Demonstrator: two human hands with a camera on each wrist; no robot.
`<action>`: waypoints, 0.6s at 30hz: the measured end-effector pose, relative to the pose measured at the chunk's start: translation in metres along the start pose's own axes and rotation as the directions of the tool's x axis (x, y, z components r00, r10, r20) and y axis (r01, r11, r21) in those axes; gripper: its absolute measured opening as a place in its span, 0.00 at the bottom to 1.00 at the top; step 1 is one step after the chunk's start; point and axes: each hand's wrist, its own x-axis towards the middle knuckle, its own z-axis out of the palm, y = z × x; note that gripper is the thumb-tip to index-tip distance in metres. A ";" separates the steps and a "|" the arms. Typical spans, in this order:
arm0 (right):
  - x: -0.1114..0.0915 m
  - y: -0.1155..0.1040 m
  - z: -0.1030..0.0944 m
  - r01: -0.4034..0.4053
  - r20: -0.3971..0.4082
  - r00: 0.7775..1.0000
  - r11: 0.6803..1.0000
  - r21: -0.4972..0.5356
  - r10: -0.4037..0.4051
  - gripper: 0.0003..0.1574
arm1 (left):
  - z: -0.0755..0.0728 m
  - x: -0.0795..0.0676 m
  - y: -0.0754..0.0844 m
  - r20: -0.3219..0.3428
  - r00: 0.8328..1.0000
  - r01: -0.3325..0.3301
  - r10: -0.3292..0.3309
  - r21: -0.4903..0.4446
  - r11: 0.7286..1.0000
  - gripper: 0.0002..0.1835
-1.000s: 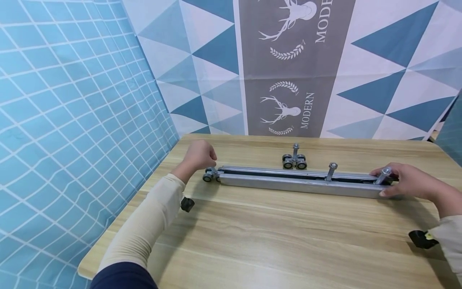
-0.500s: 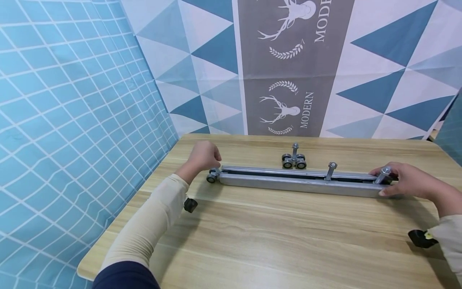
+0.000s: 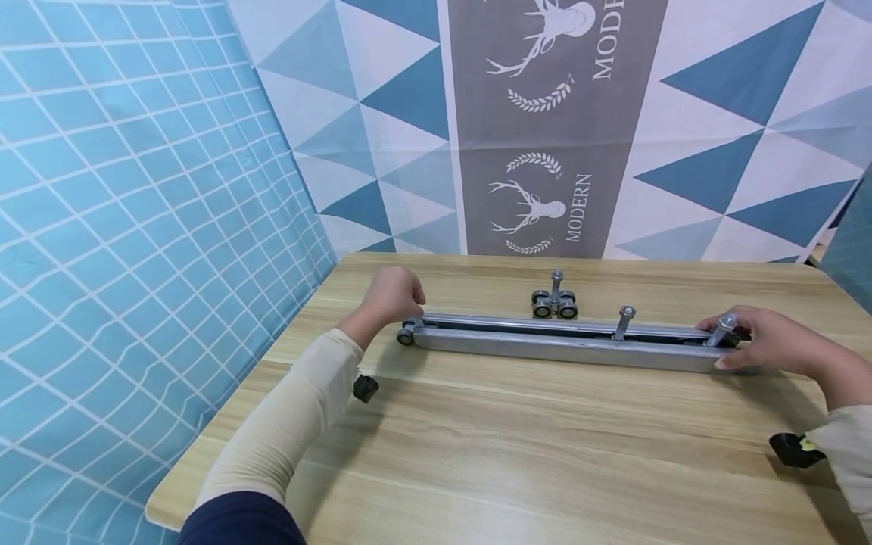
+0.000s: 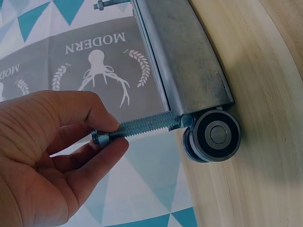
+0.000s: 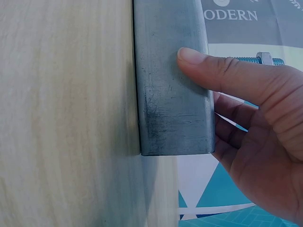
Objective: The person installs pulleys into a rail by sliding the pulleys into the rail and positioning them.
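A long metal channel rail [image 3: 518, 346] lies across the table with its slot facing up. At its left end, my left hand [image 3: 393, 294] pinches the threaded bolt [image 4: 147, 125] of a roller trolley between thumb and fingers. The trolley's outer wheels [image 4: 217, 135] show outside the rail's end; its front part is hidden by the rail. My right hand [image 3: 777, 344] grips the rail's right end, thumb on the near wall and fingers behind. Two bolts rise from the slot: one bolt [image 3: 623, 324] right of the middle, another bolt [image 3: 724, 331] by the right hand.
Behind the rail, another roller trolley [image 3: 555, 300] stands on its wheels, bolt up. The wooden table [image 3: 490, 454] runs back to a patterned cloth [image 3: 538, 129]. A blue checked cloth [image 3: 136, 227] hangs along the left side.
My left hand has moved right with the roller trolley, bringing it from just beyond the rail's left end partly into it. My right hand stays on the rail.
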 end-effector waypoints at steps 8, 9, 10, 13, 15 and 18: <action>0.000 0.000 0.000 0.014 0.007 1.000 1.000 -0.004 -0.013 0.42 | 0.004 0.002 0.005 0.003 1.000 -0.016 0.016 -0.005 1.000 0.06; 0.000 0.000 0.000 0.014 0.007 1.000 1.000 -0.004 -0.014 0.42 | 0.004 0.002 0.006 0.004 1.000 -0.018 0.018 -0.004 1.000 0.06; 0.000 0.000 0.000 0.014 0.006 1.000 1.000 -0.004 -0.014 0.42 | 0.004 0.002 0.007 0.004 1.000 -0.019 0.019 -0.002 1.000 0.06; 0.000 0.000 -0.001 0.012 0.004 1.000 1.000 -0.003 -0.012 0.42 | 0.004 0.003 0.009 0.009 1.000 -0.024 0.024 -0.003 1.000 0.06; -0.001 0.000 -0.001 0.010 0.004 1.000 1.000 -0.002 -0.010 0.42 | 0.004 0.003 0.011 0.015 1.000 -0.025 0.026 -0.008 1.000 0.06; 0.000 0.000 0.000 0.009 0.003 1.000 1.000 -0.005 -0.009 0.42 | 0.005 0.003 0.013 0.026 0.999 -0.032 0.033 -0.015 0.999 0.07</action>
